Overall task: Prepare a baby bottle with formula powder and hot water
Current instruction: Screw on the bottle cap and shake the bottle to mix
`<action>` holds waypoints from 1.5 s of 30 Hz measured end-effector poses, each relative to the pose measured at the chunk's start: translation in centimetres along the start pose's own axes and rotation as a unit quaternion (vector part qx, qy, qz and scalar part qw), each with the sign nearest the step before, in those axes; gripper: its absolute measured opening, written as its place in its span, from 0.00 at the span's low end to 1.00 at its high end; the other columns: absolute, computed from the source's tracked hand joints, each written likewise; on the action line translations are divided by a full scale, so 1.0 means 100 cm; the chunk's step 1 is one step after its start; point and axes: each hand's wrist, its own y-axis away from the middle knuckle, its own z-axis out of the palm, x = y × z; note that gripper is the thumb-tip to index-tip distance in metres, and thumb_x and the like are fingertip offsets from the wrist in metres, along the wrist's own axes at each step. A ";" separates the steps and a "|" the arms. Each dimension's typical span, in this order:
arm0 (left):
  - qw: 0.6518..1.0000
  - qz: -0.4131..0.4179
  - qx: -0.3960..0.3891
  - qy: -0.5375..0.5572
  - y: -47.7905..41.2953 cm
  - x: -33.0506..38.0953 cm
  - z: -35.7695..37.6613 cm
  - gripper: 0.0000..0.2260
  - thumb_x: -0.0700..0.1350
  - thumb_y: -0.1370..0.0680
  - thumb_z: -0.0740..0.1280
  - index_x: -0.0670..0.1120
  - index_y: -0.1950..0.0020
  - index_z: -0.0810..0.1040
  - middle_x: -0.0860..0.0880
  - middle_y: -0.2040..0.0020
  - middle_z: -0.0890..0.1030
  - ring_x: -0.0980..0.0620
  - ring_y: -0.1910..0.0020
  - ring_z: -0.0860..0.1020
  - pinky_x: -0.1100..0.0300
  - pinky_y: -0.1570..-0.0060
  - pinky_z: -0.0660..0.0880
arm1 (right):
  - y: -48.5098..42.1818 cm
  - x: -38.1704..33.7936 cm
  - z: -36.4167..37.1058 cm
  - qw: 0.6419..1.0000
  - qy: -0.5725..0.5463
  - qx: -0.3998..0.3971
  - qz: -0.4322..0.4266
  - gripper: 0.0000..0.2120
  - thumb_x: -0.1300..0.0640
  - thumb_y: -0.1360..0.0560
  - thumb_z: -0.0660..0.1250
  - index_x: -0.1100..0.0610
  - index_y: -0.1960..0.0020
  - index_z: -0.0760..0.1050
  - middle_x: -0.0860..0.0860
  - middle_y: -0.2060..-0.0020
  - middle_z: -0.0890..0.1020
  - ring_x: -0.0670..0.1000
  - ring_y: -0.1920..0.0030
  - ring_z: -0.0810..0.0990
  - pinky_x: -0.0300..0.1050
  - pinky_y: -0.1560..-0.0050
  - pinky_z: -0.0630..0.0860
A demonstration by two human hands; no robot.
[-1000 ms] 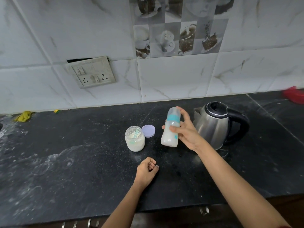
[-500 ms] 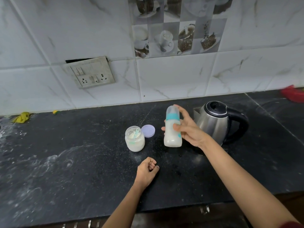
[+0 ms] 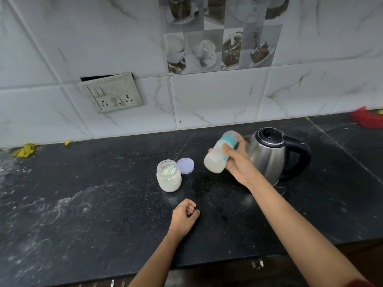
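My right hand [image 3: 238, 162] grips a baby bottle [image 3: 217, 158] with a teal collar and a clear cap. The bottle holds milky white liquid and is lifted off the counter, tilted with its top to the right. Just behind it stands a steel kettle [image 3: 269, 156] with a black lid and handle. An open glass jar of formula powder [image 3: 169, 177] with a teal scoop inside stands to the left, its lilac lid [image 3: 186, 165] lying beside it. My left hand [image 3: 184, 216] rests on the black counter [image 3: 83, 204] as a loose fist, holding nothing.
White powder smears cover the counter's left part. A yellow cloth [image 3: 24, 150] lies at the far left by the wall, a red object [image 3: 366, 119] at the far right. A switch and socket plate [image 3: 114, 94] hangs on the tiled wall.
My right hand has gone on shaking the bottle: it leaned top-right, stood upright half a second ago, and now tilts further to the right and sits higher. My left hand has stayed still.
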 end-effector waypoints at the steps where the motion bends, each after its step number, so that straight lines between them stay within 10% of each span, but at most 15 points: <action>1: 1.000 -0.001 0.000 0.000 0.000 0.000 0.000 0.05 0.41 0.27 0.71 0.48 0.54 0.76 0.53 0.62 0.75 0.60 0.65 0.70 0.70 0.59 0.72 | 0.003 0.000 -0.002 0.998 0.037 -0.053 0.023 0.40 0.65 0.31 0.73 0.44 0.27 0.59 0.62 0.38 0.75 0.67 0.41 0.79 0.64 0.43 0.77; 4: 1.000 -0.003 0.000 -0.002 -0.001 0.000 0.000 0.05 0.41 0.27 0.71 0.48 0.54 0.76 0.53 0.62 0.76 0.60 0.64 0.71 0.69 0.59 0.73 | 0.006 -0.002 -0.003 0.987 0.106 -0.118 0.031 0.42 0.68 0.32 0.74 0.43 0.27 0.61 0.63 0.39 0.77 0.69 0.41 0.78 0.64 0.41 0.76; 8: 1.000 -0.001 0.004 -0.004 0.000 0.001 0.000 0.05 0.41 0.27 0.71 0.48 0.54 0.76 0.53 0.62 0.76 0.60 0.65 0.71 0.69 0.59 0.73 | 0.001 0.001 0.004 1.000 -0.007 0.006 0.012 0.38 0.67 0.28 0.69 0.43 0.27 0.58 0.62 0.35 0.71 0.68 0.40 0.78 0.64 0.43 0.77; 13: 1.000 -0.002 0.003 0.000 0.000 0.002 0.000 0.05 0.41 0.27 0.71 0.48 0.54 0.76 0.53 0.62 0.76 0.60 0.64 0.71 0.69 0.59 0.73 | 0.005 0.001 -0.003 0.971 0.163 -0.163 0.058 0.42 0.65 0.34 0.77 0.40 0.28 0.63 0.68 0.35 0.72 0.71 0.38 0.75 0.68 0.39 0.73; 17: 1.000 -0.001 0.006 0.005 0.002 0.003 0.000 0.05 0.40 0.27 0.71 0.47 0.54 0.76 0.53 0.62 0.75 0.60 0.65 0.70 0.70 0.60 0.72 | -0.001 -0.002 0.004 1.000 -0.016 -0.013 0.005 0.41 0.65 0.32 0.73 0.44 0.27 0.58 0.64 0.36 0.71 0.68 0.42 0.80 0.62 0.46 0.79; 22: 1.000 -0.002 0.006 0.004 0.001 0.002 0.000 0.05 0.41 0.26 0.71 0.47 0.54 0.77 0.53 0.62 0.76 0.59 0.65 0.71 0.70 0.59 0.73 | 0.002 -0.007 -0.001 0.982 0.116 -0.149 0.024 0.42 0.67 0.32 0.75 0.44 0.27 0.61 0.64 0.41 0.77 0.70 0.42 0.78 0.68 0.41 0.74; 26: 1.000 0.003 0.010 0.005 0.001 0.002 0.001 0.05 0.40 0.27 0.71 0.47 0.54 0.76 0.53 0.62 0.75 0.60 0.65 0.70 0.69 0.59 0.72 | -0.001 -0.012 0.003 1.000 -0.017 -0.010 -0.020 0.39 0.65 0.30 0.72 0.45 0.26 0.58 0.63 0.36 0.72 0.67 0.43 0.80 0.63 0.44 0.78; 31: 1.000 0.005 0.009 -0.001 0.000 0.001 0.001 0.05 0.41 0.27 0.71 0.48 0.55 0.76 0.53 0.62 0.76 0.60 0.65 0.71 0.69 0.59 0.73 | 0.003 -0.013 -0.005 0.975 0.132 -0.178 0.031 0.44 0.64 0.35 0.78 0.44 0.26 0.61 0.64 0.42 0.77 0.71 0.43 0.78 0.68 0.41 0.74; 36: 1.000 0.005 0.010 0.004 0.002 0.003 0.000 0.05 0.40 0.27 0.71 0.46 0.54 0.76 0.52 0.62 0.75 0.60 0.65 0.70 0.70 0.59 0.72 | -0.005 -0.016 0.001 1.000 0.010 -0.022 -0.012 0.45 0.61 0.37 0.79 0.44 0.28 0.61 0.60 0.39 0.74 0.66 0.46 0.82 0.62 0.46 0.80; 41: 1.000 0.003 0.007 -0.001 0.002 0.003 0.000 0.05 0.40 0.26 0.71 0.46 0.54 0.77 0.52 0.62 0.75 0.60 0.64 0.70 0.70 0.59 0.72 | 0.004 -0.012 -0.002 0.968 0.162 -0.191 0.030 0.43 0.66 0.34 0.75 0.44 0.27 0.61 0.65 0.41 0.76 0.70 0.43 0.78 0.68 0.41 0.74; 45: 1.000 0.005 0.009 -0.002 0.002 0.004 -0.001 0.05 0.40 0.26 0.71 0.46 0.54 0.77 0.53 0.62 0.75 0.59 0.65 0.70 0.70 0.59 0.72 | -0.003 -0.014 0.008 0.999 -0.005 -0.045 -0.020 0.41 0.64 0.33 0.76 0.45 0.27 0.60 0.62 0.39 0.74 0.67 0.45 0.81 0.63 0.44 0.78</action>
